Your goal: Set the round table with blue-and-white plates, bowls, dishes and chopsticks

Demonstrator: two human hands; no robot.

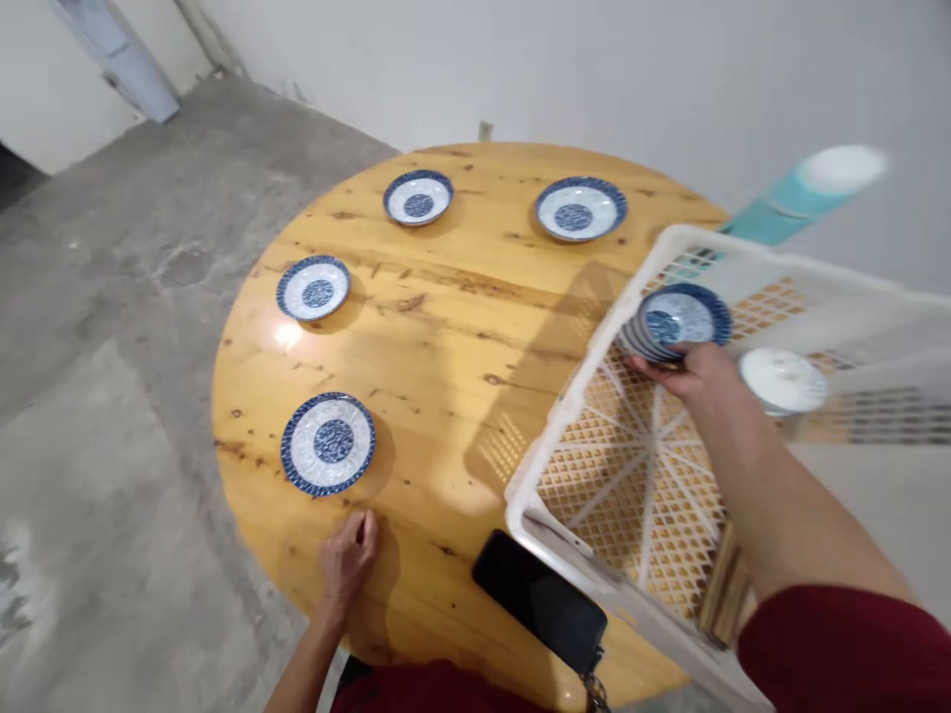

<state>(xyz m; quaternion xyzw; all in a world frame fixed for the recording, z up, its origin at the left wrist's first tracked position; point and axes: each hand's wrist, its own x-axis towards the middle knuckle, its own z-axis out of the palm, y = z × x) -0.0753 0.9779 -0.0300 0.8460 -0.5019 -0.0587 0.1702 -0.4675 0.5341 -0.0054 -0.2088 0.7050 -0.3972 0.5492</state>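
Inside the white plastic basket [654,465], my right hand [694,366] grips a stack of blue-and-white bowls [687,322] by its near side. The stack tilts a little, its layered rims showing on the left. My left hand [349,550] rests on the table as a loose fist, with nothing visible in it. Just beyond that fist lies a blue-rimmed plate [333,443]. Similar dishes are spaced along the table's edge: one at the left [313,288], one at the far side [418,197] and one at the back right [581,209].
The basket stands on the right of the round wooden table [446,396]. White dishware [783,380] and brown wooden pieces [719,589] are in it. A black phone [541,599] lies against its near corner. Behind it is a blurred turquoise cylinder [794,203] with a white top.
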